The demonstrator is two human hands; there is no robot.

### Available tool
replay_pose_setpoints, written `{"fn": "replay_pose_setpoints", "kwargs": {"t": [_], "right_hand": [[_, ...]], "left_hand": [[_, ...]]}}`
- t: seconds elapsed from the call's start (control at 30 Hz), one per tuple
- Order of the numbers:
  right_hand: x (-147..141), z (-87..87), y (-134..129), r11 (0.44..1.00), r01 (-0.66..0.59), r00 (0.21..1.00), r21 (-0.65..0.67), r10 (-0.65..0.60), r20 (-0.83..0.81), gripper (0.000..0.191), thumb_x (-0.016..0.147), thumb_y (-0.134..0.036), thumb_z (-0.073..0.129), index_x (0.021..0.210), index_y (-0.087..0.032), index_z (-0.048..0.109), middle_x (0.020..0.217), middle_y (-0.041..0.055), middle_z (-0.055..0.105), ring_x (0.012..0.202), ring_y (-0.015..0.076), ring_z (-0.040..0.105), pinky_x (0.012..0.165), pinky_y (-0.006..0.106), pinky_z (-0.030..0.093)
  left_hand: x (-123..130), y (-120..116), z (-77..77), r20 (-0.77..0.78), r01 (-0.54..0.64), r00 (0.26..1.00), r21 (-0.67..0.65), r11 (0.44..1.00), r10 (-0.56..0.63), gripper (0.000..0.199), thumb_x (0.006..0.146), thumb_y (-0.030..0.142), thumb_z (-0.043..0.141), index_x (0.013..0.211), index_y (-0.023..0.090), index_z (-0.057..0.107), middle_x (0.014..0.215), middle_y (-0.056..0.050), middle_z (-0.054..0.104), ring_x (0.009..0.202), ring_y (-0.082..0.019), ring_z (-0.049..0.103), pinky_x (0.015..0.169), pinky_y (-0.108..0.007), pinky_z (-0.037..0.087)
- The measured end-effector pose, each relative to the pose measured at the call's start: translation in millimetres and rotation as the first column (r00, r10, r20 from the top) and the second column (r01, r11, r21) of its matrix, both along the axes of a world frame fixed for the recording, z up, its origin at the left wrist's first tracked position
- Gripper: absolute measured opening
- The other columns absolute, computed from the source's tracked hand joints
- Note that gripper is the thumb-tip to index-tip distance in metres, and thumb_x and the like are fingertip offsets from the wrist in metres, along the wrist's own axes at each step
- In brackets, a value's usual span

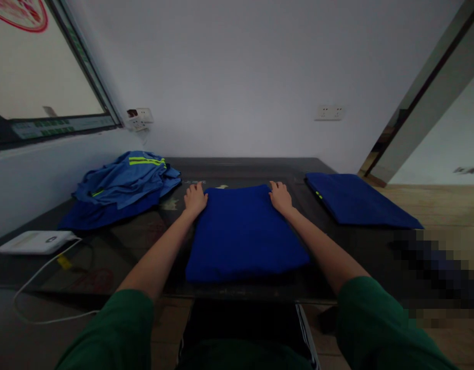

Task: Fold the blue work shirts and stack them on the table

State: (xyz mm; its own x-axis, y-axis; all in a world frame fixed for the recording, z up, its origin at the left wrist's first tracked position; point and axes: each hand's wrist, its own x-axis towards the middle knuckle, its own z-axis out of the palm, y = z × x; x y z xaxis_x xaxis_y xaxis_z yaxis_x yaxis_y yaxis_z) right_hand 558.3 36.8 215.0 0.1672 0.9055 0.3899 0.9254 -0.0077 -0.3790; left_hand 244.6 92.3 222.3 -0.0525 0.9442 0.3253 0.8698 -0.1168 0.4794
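A folded blue garment point(244, 236) lies flat on the dark table in front of me, its far edge fairly straight and its near corners spread wider. At its far left corner rests my left hand point(196, 199), the thumb side against the cloth and the fingers apart. My right hand point(280, 197) is placed likewise at the far right corner, fingers spread and thumb at the edge. Neither hand visibly lifts the cloth. The undersides of both hands are hidden.
Loosely heaped blue clothes point(125, 180) with yellow-green stripes lie on the left. A white device point(40, 241) with a cable point(40, 277) sits at the near left. Another folded blue garment point(362, 200) lies on the right of the table point(237, 167). A wall stands behind.
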Motion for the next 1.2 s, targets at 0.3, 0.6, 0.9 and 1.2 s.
{"fn": "replay_pose_setpoints", "kwargs": {"t": [0.3, 0.6, 0.9, 1.2], "right_hand": [[-41, -13.5, 10, 0.889, -0.264, 0.93, -0.374, 0.338, 0.147, 0.06, 0.097, -0.048, 0.036, 0.149, -0.018, 0.031, 0.156, 0.0138, 0.025, 0.143, 0.0308, 0.021, 0.114, 0.05, 0.019], [3, -28.5, 12, 0.906, 0.062, 0.985, -0.418, 0.013, 0.173, 0.063, 0.098, -0.052, 0.017, 0.151, -0.017, 0.024, 0.158, 0.0122, 0.02, 0.146, 0.0275, 0.014, 0.112, 0.062, 0.01], [-21, 13.4, -25, 0.959, -0.125, 0.948, -0.254, 0.191, 0.254, 0.057, 0.097, -0.038, 0.036, 0.147, -0.011, 0.035, 0.155, 0.0171, 0.025, 0.144, 0.0322, 0.02, 0.112, 0.054, 0.024], [-46, -17.1, -111, 0.836, -0.393, 0.835, -0.382, 0.499, 0.232, 0.058, 0.098, -0.048, 0.03, 0.15, -0.023, 0.03, 0.155, 0.0091, 0.028, 0.144, 0.0294, 0.021, 0.112, 0.062, 0.019]], "left_hand": [[39, 5, -32.9, -0.298, 0.295, 0.886, -0.229, 0.928, -0.355, 0.052, 0.097, 0.043, 0.032, 0.147, 0.029, 0.037, 0.158, -0.008, 0.024, 0.144, -0.033, 0.02, 0.114, -0.05, 0.021], [12, 13, -37.5, -0.308, 0.077, 0.934, -0.317, 0.945, -0.179, 0.066, 0.094, 0.058, 0.018, 0.152, 0.027, 0.023, 0.159, -0.008, 0.017, 0.146, -0.032, 0.014, 0.114, -0.059, 0.013], [-5, -27, 5.3, -0.366, 0.104, 0.921, -0.102, 0.989, -0.135, 0.06, 0.096, 0.038, 0.038, 0.147, 0.007, 0.032, 0.155, -0.02, 0.025, 0.145, -0.035, 0.015, 0.114, -0.056, 0.016], [24, -104, -26.3, -0.351, 0.537, 0.706, -0.302, 0.788, -0.615, 0.059, 0.095, 0.059, 0.027, 0.149, 0.036, 0.026, 0.159, -0.003, 0.02, 0.146, -0.026, 0.015, 0.116, -0.052, 0.016]]}}
